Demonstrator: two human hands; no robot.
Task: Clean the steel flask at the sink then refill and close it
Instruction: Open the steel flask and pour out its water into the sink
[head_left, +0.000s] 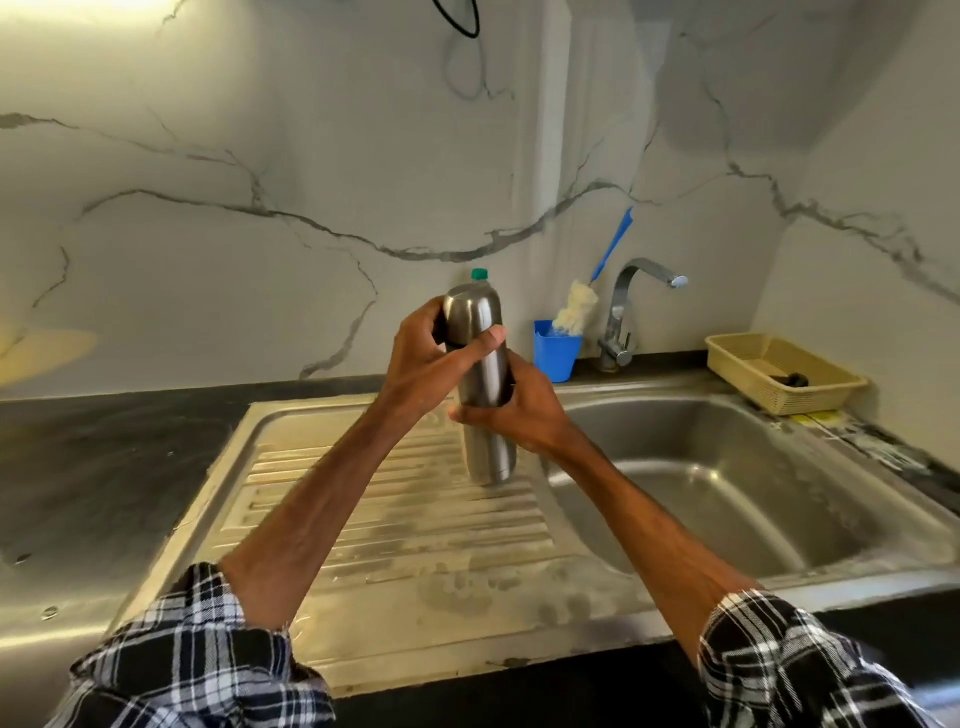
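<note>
On the drainboard: the flask (485, 395) stands up straight on the ribbed steel, near its far right side, next to the basin.
Cap: the cap (471, 310) sits on top of the flask. I cannot tell if it is tight or loose.
Left hand: the left hand (434, 358) wraps around the cap, thumb across the front. It looks set to twist.
Right hand: the right hand (519, 410) holds the flask's middle from the 3 o'clock side, to keep it from turning.
Slip risk: the steel is smooth and shiny. If a hand slides while twisting, the flask could tip.
Fall risk: the basin (727, 467) is at 3 o'clock, very near. A tipped flask could roll down into it and bang.
Wobble risk: the drainboard (363, 519) has ribs, so the bottom may rock.
Bump risk: a bottle with a green top (479, 274) stands behind at 12 o'clock. The blue cup (557, 349) with the brush (576, 306) is at 2 o'clock. A fast elbow could knock them.
Tap: the tap (623, 317) is at 2 o'clock, turned away and dry.
</note>
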